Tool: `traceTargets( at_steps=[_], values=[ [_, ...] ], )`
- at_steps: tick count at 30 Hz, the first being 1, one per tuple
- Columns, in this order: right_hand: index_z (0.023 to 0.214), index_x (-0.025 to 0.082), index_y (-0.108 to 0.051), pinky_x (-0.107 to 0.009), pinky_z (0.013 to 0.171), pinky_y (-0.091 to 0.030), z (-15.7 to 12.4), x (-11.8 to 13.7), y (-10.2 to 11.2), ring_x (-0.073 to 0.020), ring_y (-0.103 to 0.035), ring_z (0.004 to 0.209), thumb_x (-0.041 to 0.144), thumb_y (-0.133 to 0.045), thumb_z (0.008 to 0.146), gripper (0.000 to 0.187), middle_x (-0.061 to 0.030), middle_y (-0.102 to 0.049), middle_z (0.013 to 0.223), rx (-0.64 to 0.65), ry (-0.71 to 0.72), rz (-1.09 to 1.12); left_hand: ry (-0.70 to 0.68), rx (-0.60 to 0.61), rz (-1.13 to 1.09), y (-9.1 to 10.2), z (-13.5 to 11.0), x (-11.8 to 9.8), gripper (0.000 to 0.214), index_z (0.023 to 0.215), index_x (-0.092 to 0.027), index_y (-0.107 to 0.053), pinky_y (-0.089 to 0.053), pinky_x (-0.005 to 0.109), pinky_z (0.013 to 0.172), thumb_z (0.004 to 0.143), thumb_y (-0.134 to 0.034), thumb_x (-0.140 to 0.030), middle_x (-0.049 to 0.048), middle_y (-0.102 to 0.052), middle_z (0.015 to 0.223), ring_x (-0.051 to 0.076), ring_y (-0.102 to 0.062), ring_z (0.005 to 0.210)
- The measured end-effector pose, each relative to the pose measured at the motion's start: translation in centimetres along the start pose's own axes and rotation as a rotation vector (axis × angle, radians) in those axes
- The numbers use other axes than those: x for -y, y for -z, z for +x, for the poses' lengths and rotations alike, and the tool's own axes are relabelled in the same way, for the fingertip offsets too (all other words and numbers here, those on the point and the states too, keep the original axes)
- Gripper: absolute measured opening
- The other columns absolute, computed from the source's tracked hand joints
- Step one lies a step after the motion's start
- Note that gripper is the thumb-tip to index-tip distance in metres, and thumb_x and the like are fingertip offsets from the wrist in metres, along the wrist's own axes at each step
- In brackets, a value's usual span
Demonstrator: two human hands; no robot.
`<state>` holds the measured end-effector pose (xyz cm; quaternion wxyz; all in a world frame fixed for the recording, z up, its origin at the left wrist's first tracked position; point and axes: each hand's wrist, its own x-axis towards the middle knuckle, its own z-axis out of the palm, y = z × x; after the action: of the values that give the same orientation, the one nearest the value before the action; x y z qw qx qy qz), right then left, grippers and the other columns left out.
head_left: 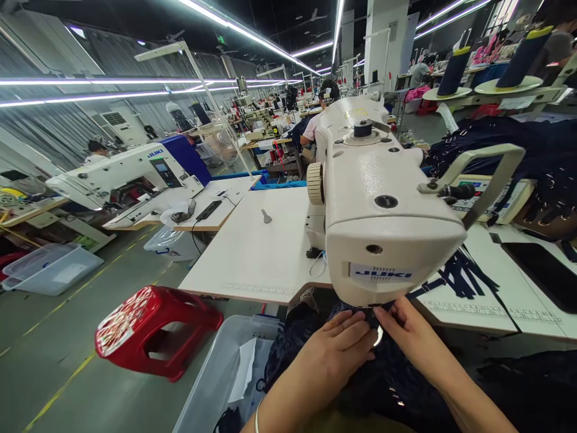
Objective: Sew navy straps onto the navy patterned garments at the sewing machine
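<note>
A white JUKI sewing machine (378,204) stands on a pale work table (252,252) right in front of me. Dark navy fabric (387,385) lies bunched under its head and across my lap. My left hand (336,349) rests on this fabric just below the machine head, fingers pressed together and pointing right. My right hand (406,334) meets it from the right, fingers pinching the fabric at the needle area. The needle itself is hidden behind the machine head. Dark navy strips (460,273) lie on the table to the right.
A red plastic stool (148,334) stands on the floor at the left, beside a clear bin (220,379). A second sewing machine (126,174) sits further left. Thread cones (455,72) stand at the upper right. Other people sit at stations behind.
</note>
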<state>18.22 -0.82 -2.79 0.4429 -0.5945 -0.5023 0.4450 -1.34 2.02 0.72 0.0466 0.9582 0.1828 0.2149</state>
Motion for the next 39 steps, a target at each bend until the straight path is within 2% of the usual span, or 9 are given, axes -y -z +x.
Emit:
traceTargets(
  at_steps=[5,8,11,14,17,21,31,36,39],
  values=[
    [0.093,0.023,-0.056,-0.030,0.066,-0.047,0.5,-0.6,0.4,-0.0182,-0.052,0.070,0.049,-0.049,0.090,0.026,0.0023,-0.052,0.072,-0.019,0.023,-0.032,0.013,-0.045,0.078,-0.5,0.0,-0.3,0.025,0.123,-0.017,-0.057,-0.036,0.029,0.110,0.101,-0.047,-0.023,0.0008,-0.067,0.114,0.013,-0.054,0.122],
    [0.091,0.022,-0.060,-0.034,0.073,-0.050,1.6,-0.8,1.0,-0.0224,-0.060,0.077,0.046,-0.051,0.086,0.026,-0.0015,-0.062,0.076,-0.049,0.048,-0.060,0.080,-0.094,0.160,-1.1,-0.1,-0.9,0.023,0.120,-0.020,-0.059,-0.040,0.031,0.103,0.100,-0.049,-0.026,-0.0003,-0.068,0.110,0.014,-0.056,0.118],
    [0.097,0.020,-0.065,-0.039,0.081,-0.050,3.1,-0.5,1.5,-0.0286,-0.063,0.092,0.041,-0.056,0.079,0.029,-0.0074,-0.070,0.090,-0.120,0.117,-0.159,0.157,-0.109,0.229,-1.6,-0.2,-1.6,0.027,0.122,-0.020,-0.058,-0.040,0.034,0.097,0.100,-0.048,-0.033,0.0014,-0.067,0.111,0.016,-0.057,0.115],
    [0.096,0.019,-0.068,-0.043,0.084,-0.050,4.4,-0.3,1.5,-0.0319,-0.065,0.095,0.037,-0.054,0.073,0.033,-0.0105,-0.074,0.093,-0.109,0.182,-0.243,0.221,-0.130,0.287,-2.1,-0.2,-2.1,0.032,0.124,-0.020,-0.057,-0.037,0.035,0.096,0.100,-0.047,-0.039,0.0026,-0.066,0.114,0.018,-0.057,0.113],
    [0.093,0.020,-0.070,-0.042,0.079,-0.053,5.1,-0.8,1.2,-0.0308,-0.069,0.086,0.037,-0.050,0.074,0.032,-0.0106,-0.076,0.090,-0.116,0.231,-0.326,0.251,-0.149,0.331,-2.2,0.0,-2.4,0.035,0.123,-0.019,-0.058,-0.035,0.035,0.097,0.100,-0.046,-0.042,0.0024,-0.065,0.115,0.019,-0.056,0.111],
    [0.089,0.021,-0.071,-0.042,0.073,-0.055,5.9,-1.7,1.1,-0.0303,-0.070,0.079,0.039,-0.047,0.075,0.033,-0.0121,-0.076,0.088,-0.211,0.367,-0.471,0.267,-0.158,0.365,-2.3,0.6,-2.6,0.037,0.123,-0.016,-0.059,-0.033,0.036,0.098,0.101,-0.044,-0.043,0.0028,-0.064,0.116,0.020,-0.054,0.110],
    [0.079,0.023,-0.071,-0.045,0.080,-0.054,6.8,-2.9,1.1,-0.0322,-0.068,0.090,0.038,-0.048,0.074,0.028,-0.0107,-0.076,0.087,-0.233,0.417,-0.513,0.293,-0.197,0.391,-2.7,1.1,-2.7,0.037,0.120,-0.017,-0.060,-0.035,0.035,0.094,0.099,-0.048,-0.044,0.0001,-0.064,0.115,0.019,-0.054,0.107],
    [0.084,0.025,-0.071,-0.046,0.090,-0.052,6.9,-2.8,1.1,-0.0335,-0.060,0.112,0.033,-0.053,0.073,0.023,-0.0096,-0.076,0.095,-0.210,0.409,-0.507,0.285,-0.193,0.413,-2.8,1.2,-2.7,0.038,0.120,-0.017,-0.060,-0.038,0.034,0.092,0.096,-0.053,-0.046,0.0010,-0.063,0.115,0.018,-0.055,0.107],
    [0.080,0.027,-0.071,-0.047,0.092,-0.051,7.0,-2.2,1.3,-0.0343,-0.058,0.116,0.034,-0.056,0.072,0.018,-0.0080,-0.076,0.093,-0.191,0.396,-0.508,0.286,-0.191,0.416,-2.9,1.1,-2.7,0.038,0.121,-0.017,-0.060,-0.037,0.034,0.093,0.097,-0.051,-0.045,0.0013,-0.063,0.117,0.019,-0.054,0.109]
  ],
)
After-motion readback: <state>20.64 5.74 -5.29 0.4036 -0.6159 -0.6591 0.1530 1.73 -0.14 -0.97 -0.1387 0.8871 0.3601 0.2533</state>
